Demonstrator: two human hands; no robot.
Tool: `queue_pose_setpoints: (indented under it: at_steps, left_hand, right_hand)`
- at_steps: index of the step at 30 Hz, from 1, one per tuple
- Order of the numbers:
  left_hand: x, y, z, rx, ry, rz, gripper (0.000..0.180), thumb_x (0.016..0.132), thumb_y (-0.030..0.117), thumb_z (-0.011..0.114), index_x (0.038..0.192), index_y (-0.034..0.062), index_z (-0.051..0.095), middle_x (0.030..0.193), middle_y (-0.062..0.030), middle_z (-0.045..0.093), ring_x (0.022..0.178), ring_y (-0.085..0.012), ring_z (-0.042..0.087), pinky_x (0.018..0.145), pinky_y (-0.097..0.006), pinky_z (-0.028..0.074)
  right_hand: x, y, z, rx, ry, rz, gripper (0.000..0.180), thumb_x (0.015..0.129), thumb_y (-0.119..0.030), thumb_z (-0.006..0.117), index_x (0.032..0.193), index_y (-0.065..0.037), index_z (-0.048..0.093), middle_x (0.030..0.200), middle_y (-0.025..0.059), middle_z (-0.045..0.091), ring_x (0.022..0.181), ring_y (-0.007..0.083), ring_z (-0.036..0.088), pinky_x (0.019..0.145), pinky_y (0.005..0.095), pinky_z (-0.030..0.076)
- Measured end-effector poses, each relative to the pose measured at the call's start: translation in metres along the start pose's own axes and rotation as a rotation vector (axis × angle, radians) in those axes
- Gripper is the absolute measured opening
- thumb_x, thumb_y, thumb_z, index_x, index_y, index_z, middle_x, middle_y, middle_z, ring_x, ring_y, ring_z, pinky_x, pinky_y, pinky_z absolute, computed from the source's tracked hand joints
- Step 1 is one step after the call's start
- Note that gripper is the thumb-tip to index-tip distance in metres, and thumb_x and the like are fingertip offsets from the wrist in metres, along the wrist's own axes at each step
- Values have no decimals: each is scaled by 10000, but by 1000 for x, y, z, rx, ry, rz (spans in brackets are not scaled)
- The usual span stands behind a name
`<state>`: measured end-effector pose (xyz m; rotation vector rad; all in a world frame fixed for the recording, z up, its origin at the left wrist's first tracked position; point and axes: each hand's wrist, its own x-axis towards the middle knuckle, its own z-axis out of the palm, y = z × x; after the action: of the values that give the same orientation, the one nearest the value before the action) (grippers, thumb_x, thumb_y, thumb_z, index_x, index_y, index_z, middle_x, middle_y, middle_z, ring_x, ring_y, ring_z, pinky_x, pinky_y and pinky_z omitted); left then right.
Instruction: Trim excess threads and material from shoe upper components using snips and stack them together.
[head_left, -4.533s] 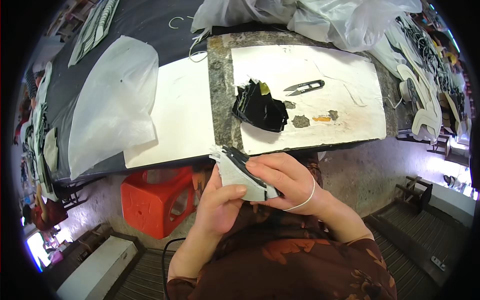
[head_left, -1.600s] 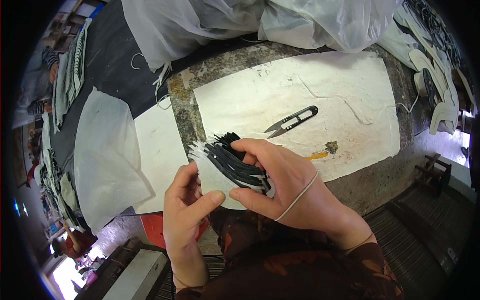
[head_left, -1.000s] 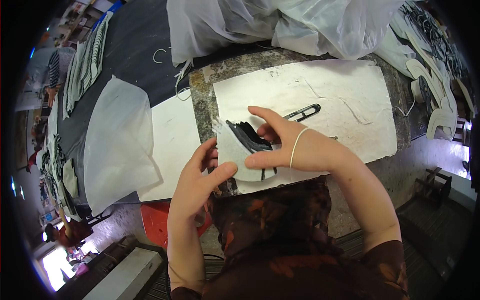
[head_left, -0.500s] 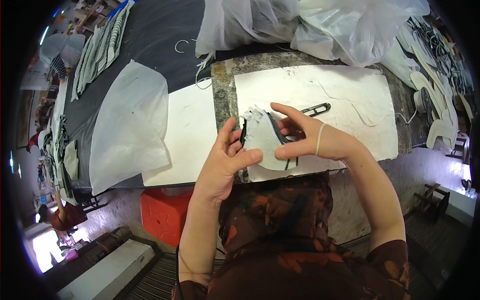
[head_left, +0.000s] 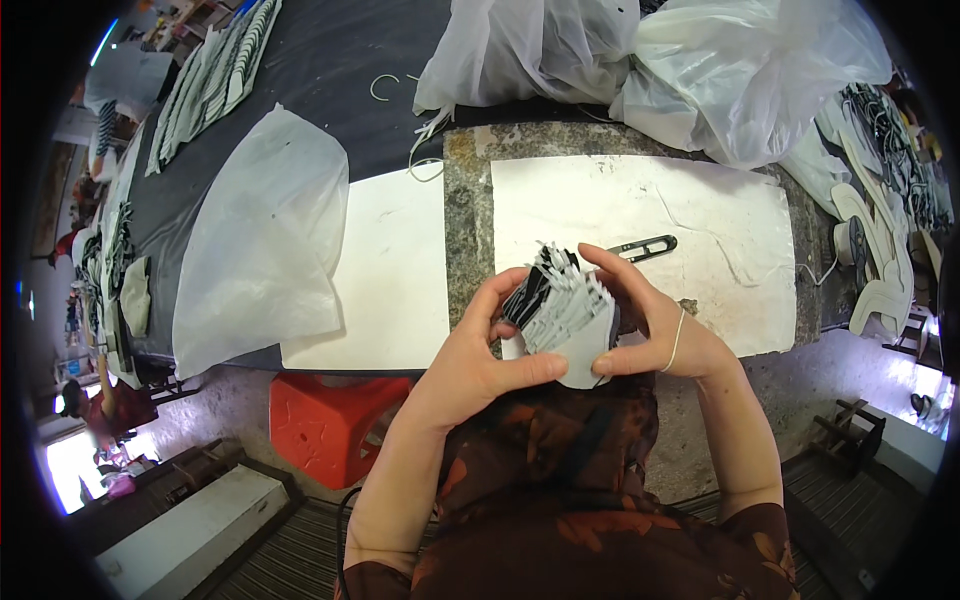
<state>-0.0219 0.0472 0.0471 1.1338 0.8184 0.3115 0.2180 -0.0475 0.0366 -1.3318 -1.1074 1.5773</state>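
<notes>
Between my two hands, at the table's near edge, is a thick stack of cut pieces (head_left: 575, 325), pale grey and black, with fanned, uneven far edges. My left hand (head_left: 505, 350) grips its left side, thumb on the pale top piece. On the other side my right hand (head_left: 650, 325), with a thin pale band at the wrist, holds it between thumb and fingers; some of those fingertips are hidden behind the stack. Just beyond the right hand lies a black thread snipper (head_left: 645, 248) on a white sheet (head_left: 730, 240).
A translucent plastic sheet (head_left: 265, 250) lies over white paper (head_left: 395, 270) at left. Bulging plastic bags (head_left: 750, 75) stand at the far side. Pale cut parts (head_left: 875, 255) are heaped at right, striped strips (head_left: 215, 85) far left. A red stool (head_left: 320, 425) stands below the table edge.
Both hands have brought the stack nearer to me and slightly right. It is now tilted, its layered grey and black edges fanned out into view. My view has shifted a little.
</notes>
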Motion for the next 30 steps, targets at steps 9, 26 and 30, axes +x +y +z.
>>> queue_pose_setpoints:
  at_steps: [9,26,30]
  left_hand:
    - [0,-10,6,-104,-73,9,1081,646,126,979,1510,48,333,1438,-93,453,1345,-221,469,1147,-370,375]
    - [-34,-17,-2,-405,36,21,1265,610,93,931,1613,120,161,1545,-143,380,1428,-278,413,1176,-418,347]
    - [-29,-24,-1,-494,52,108,1257,625,166,935,1616,106,164,1540,-140,397,1420,-283,426,1160,-409,380]
  right_hand:
    - [-3,10,-5,33,-64,-12,1253,673,-226,932,1665,-163,169,1509,166,449,1370,270,469,1113,369,393]
    - [4,-30,38,-286,-71,-140,1216,705,-240,897,1637,-24,145,1495,248,434,1382,385,439,1161,424,355]
    - [3,-28,46,-158,-78,-131,1266,705,-341,934,1642,-44,135,1517,263,378,1394,380,412,1169,425,342]
